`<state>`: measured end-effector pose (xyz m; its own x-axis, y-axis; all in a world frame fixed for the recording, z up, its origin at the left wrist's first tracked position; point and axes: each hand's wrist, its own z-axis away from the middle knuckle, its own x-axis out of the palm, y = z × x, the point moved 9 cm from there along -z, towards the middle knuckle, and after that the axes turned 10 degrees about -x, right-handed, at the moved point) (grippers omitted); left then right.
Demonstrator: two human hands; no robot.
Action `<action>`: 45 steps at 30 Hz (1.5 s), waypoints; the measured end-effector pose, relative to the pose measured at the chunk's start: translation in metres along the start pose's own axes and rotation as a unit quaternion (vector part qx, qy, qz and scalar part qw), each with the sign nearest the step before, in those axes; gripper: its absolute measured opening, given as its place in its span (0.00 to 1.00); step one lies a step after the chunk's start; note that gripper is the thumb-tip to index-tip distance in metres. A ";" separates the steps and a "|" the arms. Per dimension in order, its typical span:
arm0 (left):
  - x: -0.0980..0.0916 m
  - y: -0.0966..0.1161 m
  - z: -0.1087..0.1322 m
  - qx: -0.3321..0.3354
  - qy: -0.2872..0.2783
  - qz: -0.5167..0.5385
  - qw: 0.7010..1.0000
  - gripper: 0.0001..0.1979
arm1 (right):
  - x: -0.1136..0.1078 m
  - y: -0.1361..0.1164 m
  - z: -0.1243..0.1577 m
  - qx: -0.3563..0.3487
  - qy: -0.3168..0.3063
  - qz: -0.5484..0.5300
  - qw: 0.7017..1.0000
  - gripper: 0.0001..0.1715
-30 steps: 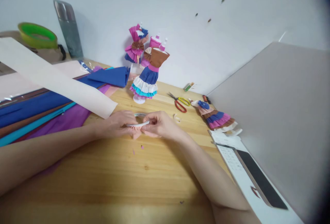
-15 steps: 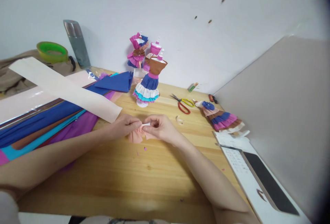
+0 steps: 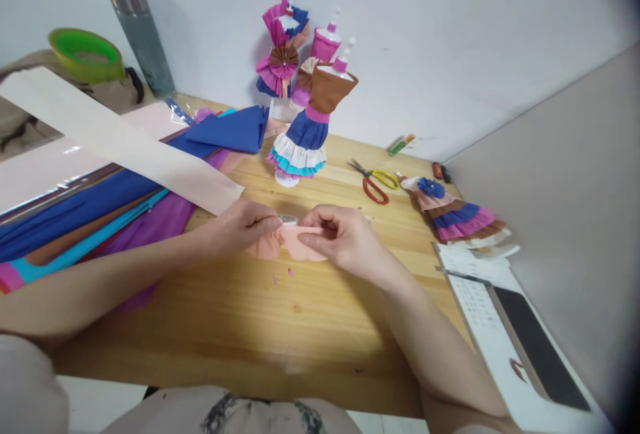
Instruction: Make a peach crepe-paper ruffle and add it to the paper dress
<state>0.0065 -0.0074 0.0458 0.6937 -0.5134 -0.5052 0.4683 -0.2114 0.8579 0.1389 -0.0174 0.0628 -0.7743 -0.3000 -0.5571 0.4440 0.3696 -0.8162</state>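
My left hand (image 3: 245,226) and my right hand (image 3: 343,237) meet over the wooden table (image 3: 280,327), both pinching a small gathered piece of pink crepe paper (image 3: 287,245). The paper lies ruffled between my fingertips, just above the table top. A thin ring of tape (image 3: 288,219) peeks out behind the paper, between the two hands. A few tiny paper scraps (image 3: 283,276) lie on the wood just in front of my hands.
Paper-dress dolls on stands (image 3: 307,121) rise behind my hands; another dressed doll (image 3: 453,213) lies to the right near red-and-yellow scissors (image 3: 375,182). Coloured paper sheets (image 3: 100,201) and a pale strip (image 3: 120,144) cover the left. A phone (image 3: 537,347) lies on a white sheet at right.
The tape ring that my hands held a second ago now sits behind them. The pink paper has been drawn out wider between my fingers. The view has shifted down and closer.
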 end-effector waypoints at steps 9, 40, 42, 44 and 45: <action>-0.004 0.026 0.012 0.160 0.084 -0.092 0.979 0.20 | 0.004 0.000 -0.003 -0.002 0.027 0.002 1.000 0.11; 0.003 0.031 0.008 0.224 0.045 -0.116 0.967 0.22 | 0.014 -0.001 -0.009 -0.053 0.011 -0.003 0.999 0.06; 0.005 0.026 0.003 0.200 0.024 -0.117 0.972 0.22 | 0.021 0.003 -0.009 -0.046 -0.038 -0.023 0.998 0.07; -0.002 0.020 0.000 0.183 0.054 -0.107 0.976 0.19 | 0.020 0.010 -0.009 -0.015 -0.039 -0.058 0.997 0.10; -0.008 0.018 0.000 0.178 0.085 -0.097 0.976 0.18 | 0.019 0.014 -0.009 0.002 -0.028 -0.078 0.997 0.11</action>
<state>0.0092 -0.0075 0.0650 0.7061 -0.2964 -0.6431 0.4010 -0.5812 0.7081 0.1266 -0.0102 0.0420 -0.8071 -0.4027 -0.4319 0.3233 0.3106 -0.8939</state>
